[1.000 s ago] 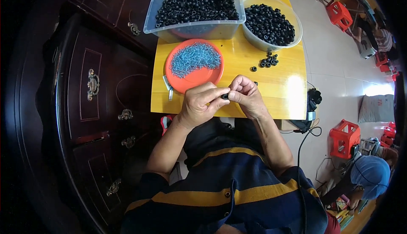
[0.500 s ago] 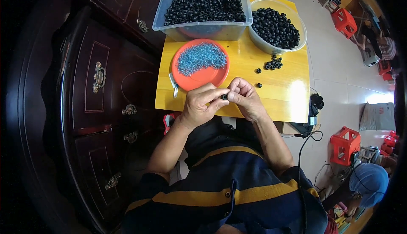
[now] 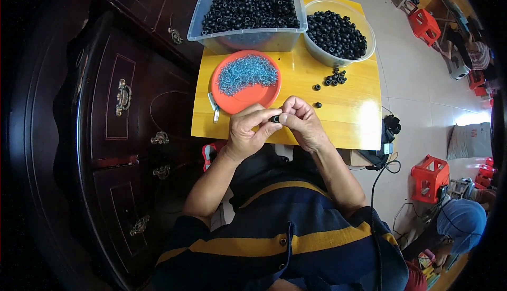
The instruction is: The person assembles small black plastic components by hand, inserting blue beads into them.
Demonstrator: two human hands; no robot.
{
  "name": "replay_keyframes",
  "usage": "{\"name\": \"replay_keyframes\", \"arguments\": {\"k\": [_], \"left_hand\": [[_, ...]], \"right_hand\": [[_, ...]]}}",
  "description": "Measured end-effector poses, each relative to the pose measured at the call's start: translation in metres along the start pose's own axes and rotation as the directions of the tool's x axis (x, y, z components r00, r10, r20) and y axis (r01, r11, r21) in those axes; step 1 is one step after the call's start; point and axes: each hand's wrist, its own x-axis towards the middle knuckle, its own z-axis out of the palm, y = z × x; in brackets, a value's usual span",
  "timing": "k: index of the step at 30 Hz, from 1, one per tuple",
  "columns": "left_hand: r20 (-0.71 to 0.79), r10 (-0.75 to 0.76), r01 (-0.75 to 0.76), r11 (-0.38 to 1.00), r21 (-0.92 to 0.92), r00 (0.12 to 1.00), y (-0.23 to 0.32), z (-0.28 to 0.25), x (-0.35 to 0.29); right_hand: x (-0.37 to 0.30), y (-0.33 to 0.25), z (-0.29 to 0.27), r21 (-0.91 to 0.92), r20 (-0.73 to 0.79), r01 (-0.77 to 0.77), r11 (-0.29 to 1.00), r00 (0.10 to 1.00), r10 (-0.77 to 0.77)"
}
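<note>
Between my two hands, above the front edge of the yellow table (image 3: 343,125), is a small black ring-shaped cap (image 3: 274,118). My left hand (image 3: 250,130) pinches it between thumb and forefinger. The thumb and forefinger of my right hand (image 3: 303,125) press together at the cap's right side; whether a smaller piece sits in them is hidden. Just beyond my left hand lies an orange plate (image 3: 240,103) with a heap of small, clear bluish pieces (image 3: 245,74). To the right on the table are two loose black caps (image 3: 318,105) and a small cluster of them (image 3: 335,78).
A clear rectangular bin (image 3: 248,40) and a round clear tub (image 3: 338,61), both full of black caps, stand at the table's far side. Dark wooden drawers (image 3: 119,101) line the left. Red stools (image 3: 429,179), a cable (image 3: 374,196) and other people (image 3: 459,225) are at the right.
The view has shifted slightly, so the table and containers sit a little further left. Both hands keep their pinch on the black cap, which is turned slightly.
</note>
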Motion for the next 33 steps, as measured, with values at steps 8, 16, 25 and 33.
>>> {"name": "replay_keyframes", "arguments": {"k": [8,16,25,33], "left_hand": [[0.037,-0.059,0.060,0.998,-0.019,0.998,0.000,0.002,-0.002],[-0.049,-0.087,0.085,0.996,-0.038,0.995,0.006,-0.012,-0.007],[0.129,0.069,-0.061,0.996,-0.069,0.989,0.069,-0.016,0.003],[0.197,0.580,-0.524,0.806,-0.274,0.790,0.170,-0.011,0.035]], "right_hand": [[0.000,-0.008,-0.001,-0.090,-0.019,-0.014,0.996,1.000,0.013],[0.048,-0.087,-0.033,-0.632,-0.098,0.270,0.727,0.902,-0.421],[0.056,-0.098,-0.056,-0.986,0.147,0.152,-0.065,0.627,-0.765],[0.025,-0.014,-0.057,-0.977,0.149,0.212,0.017,0.737,-0.659]]}}
